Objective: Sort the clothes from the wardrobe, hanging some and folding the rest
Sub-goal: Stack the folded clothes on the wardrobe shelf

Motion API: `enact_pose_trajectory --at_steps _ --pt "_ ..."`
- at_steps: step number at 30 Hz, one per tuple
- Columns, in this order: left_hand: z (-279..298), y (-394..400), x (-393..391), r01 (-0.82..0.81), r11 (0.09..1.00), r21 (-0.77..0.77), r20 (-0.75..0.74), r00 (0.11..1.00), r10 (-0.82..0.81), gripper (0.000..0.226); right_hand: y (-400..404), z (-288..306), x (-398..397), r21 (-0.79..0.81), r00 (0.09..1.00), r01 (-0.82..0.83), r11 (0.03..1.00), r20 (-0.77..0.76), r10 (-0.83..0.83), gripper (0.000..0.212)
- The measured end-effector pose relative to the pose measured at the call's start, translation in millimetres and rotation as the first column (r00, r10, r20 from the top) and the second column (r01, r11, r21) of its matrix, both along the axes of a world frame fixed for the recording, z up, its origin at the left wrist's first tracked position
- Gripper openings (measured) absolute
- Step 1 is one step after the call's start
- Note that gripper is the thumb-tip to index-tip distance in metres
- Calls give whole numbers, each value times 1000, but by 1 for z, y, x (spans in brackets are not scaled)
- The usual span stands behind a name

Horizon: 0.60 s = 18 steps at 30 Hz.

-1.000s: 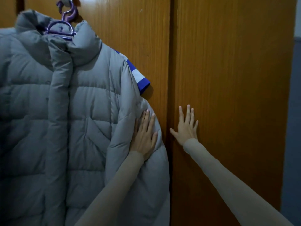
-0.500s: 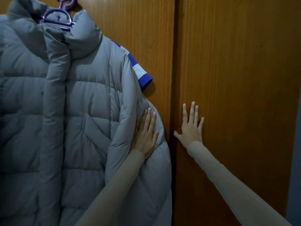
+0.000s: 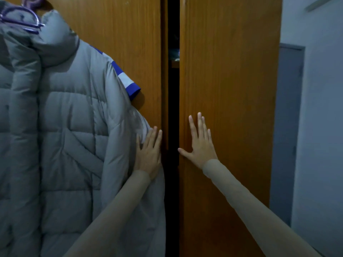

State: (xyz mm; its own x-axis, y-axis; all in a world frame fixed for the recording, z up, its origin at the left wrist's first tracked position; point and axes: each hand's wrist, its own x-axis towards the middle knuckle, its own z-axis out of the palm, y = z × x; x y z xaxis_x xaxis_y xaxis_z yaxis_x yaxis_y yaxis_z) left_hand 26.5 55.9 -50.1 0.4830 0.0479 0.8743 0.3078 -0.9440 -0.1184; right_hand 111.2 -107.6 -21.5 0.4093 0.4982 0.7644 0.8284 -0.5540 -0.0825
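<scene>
On wardrobe doors (image 3: pixel 230 71): both hands flat; grey jacket (image 3: pixel 65 127) unbranded

Pale wall (image 3: pixel 319 127) at right, grey door (image 3: pixel 285 127) beside it

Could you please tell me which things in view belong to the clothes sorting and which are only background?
Job: left door, right door, grey jacket, purple hanger, blue-white garment, left hand, right hand.
Background: wall, grey panel.
</scene>
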Motion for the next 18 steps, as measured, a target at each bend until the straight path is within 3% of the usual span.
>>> enact_pose_trajectory --at_steps 2,4,8,11,18 --pt "14 -24 -9 234 969 -76 -16 972 -236 56 -18 -2 -4 14 999 -47 999 15 47 104" --pt "37 -50 -17 415 881 -228 84 910 -407 51 -37 -5 -8 41 994 -109 993 21 108 100" --pt "80 -109 -22 652 570 -501 247 738 -627 45 -82 -11 -20 103 978 -209 973 18 208 94" --pt "95 -149 -27 718 373 -587 292 618 -730 45 -119 -10 -29 120 966 -258 959 13 258 94" --pt "89 -237 -31 740 225 -634 254 474 -843 48 -216 -14 -55 123 978 -161 979 -110 175 83"
